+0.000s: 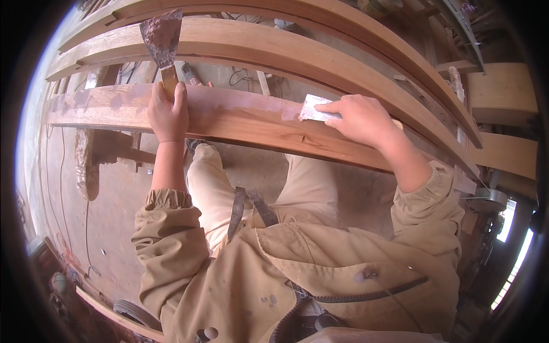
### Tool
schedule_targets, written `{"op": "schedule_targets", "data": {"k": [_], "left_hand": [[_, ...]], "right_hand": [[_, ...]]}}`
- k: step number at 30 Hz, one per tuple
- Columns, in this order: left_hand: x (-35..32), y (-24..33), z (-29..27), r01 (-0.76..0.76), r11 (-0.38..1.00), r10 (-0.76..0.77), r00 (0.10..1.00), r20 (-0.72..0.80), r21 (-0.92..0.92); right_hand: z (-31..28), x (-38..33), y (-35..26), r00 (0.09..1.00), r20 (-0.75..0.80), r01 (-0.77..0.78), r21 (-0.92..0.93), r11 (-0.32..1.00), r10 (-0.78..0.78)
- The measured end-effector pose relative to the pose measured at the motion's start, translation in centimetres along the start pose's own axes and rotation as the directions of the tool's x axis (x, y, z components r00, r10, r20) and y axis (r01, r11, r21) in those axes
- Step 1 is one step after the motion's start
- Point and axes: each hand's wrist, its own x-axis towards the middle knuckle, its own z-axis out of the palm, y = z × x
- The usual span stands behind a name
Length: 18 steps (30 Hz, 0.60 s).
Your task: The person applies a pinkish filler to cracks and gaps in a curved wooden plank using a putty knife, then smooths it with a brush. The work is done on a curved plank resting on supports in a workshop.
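My left hand (167,114) is closed round the wooden handle of a putty knife (160,39), its blade pointing up and away, heaped with pinkish-brown putty (162,28). With my right hand (364,119) I grip a second, wider scraper (315,108), forefinger stretched along its pale, smeared blade. That blade lies against the nearest wooden beam (251,124), at the right end of a pink putty band (229,102) spread along the beam's upper face. Most of the scraper's handle is hidden by my palm.
Beyond the nearest beam run two more curved wooden beams (257,35). A rough wooden support (88,163) stands below at the left. Cables (246,75) lie on the floor (123,223), and a tyre (136,313) sits at the lower left. Wide boards (506,94) are at the right.
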Motion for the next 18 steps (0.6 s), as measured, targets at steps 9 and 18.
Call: {"op": "schedule_targets", "data": {"k": [9,18], "left_hand": [[0.0,0.3,0.1,0.019,1.0,-0.019,1.0,0.002,-0.013],[-0.1,0.1,0.1,0.031,0.999,-0.031,0.999,-0.028,-0.01]], "right_hand": [[-0.2,1.6,-0.9,0.999,-0.011,0.038,0.066,0.997,-0.038],[-2.4,2.9,-3.7,0.992,-0.016,0.123,-0.089,0.988,-0.125]]}}
